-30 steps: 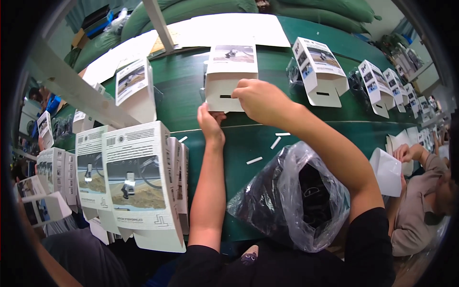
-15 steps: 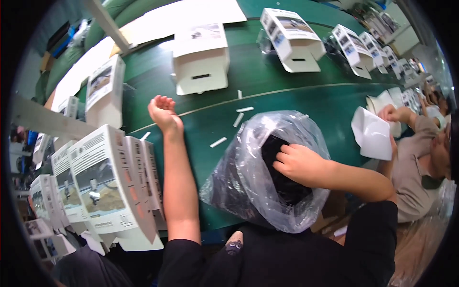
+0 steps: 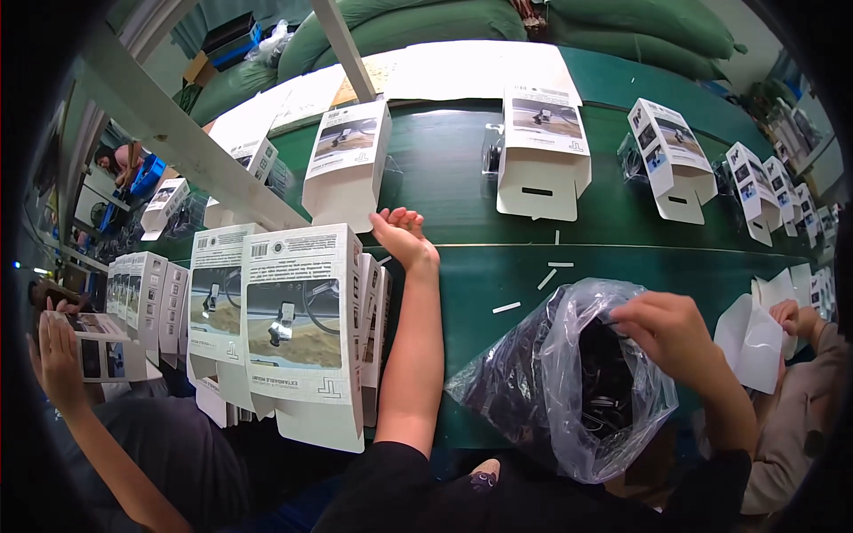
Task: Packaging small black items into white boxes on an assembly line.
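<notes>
The right hand (image 3: 662,333) bent its fingers at the rim of a crinkled plastic bag (image 3: 558,413), grip unclear; black parts (image 3: 609,382) lay below them. The left hand (image 3: 404,235), fingers half-curled, empty, hung beside an angular card box (image 3: 346,164).

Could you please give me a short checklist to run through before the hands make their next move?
1. Left hand free: ok; it is palm up, fingers loosely curled, with nothing seen in it.
2. Right hand free: cannot tell; it is at the bag's opening, and its fingertips are partly hidden.
3. Clear plastic bag open: ok; its mouth gapes, showing dark items inside.
4. White cardboard box with a printed picture open: ok; its slotted white flap lies folded out toward the person.
5. Small white strips gathered together: not ok; they lie scattered on the green tabletop.
</notes>
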{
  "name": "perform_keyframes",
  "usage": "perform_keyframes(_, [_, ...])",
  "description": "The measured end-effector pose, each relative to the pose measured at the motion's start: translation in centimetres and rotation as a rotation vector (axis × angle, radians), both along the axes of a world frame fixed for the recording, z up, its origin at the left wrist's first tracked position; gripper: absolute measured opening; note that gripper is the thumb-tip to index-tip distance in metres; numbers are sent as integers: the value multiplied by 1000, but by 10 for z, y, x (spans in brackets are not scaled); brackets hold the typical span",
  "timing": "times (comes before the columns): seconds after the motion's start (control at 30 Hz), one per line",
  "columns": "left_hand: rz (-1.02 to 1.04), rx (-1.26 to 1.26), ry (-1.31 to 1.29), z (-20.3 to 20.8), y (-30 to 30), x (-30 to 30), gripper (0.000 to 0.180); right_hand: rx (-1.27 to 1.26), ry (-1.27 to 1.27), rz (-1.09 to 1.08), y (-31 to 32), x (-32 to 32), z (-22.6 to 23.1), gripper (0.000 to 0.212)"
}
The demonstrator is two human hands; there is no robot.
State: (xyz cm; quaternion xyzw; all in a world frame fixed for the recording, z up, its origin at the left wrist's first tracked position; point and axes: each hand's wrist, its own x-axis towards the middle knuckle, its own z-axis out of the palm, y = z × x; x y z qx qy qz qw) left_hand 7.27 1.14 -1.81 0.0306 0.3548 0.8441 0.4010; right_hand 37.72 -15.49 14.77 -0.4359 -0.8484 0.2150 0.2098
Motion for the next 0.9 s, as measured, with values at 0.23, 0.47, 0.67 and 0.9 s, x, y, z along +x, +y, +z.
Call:
perform_keyframes(0.23, [181,-190,398,2,1,-9,27,7,114,-34,40,-20,10,9])
perform_keyframes(0.47, [126,-146,302,2,-1,-9,36,45,121,11,46,-18,-6,11])
perform_keyframes(0.67, [-368,2,43,1,6,-26,32,-27,86,-67,47,-19,2,10])
perform_keyframes(0.9, [-366,-109,245,-3,5,-20,29,91,156,-34,79,-48,1,11])
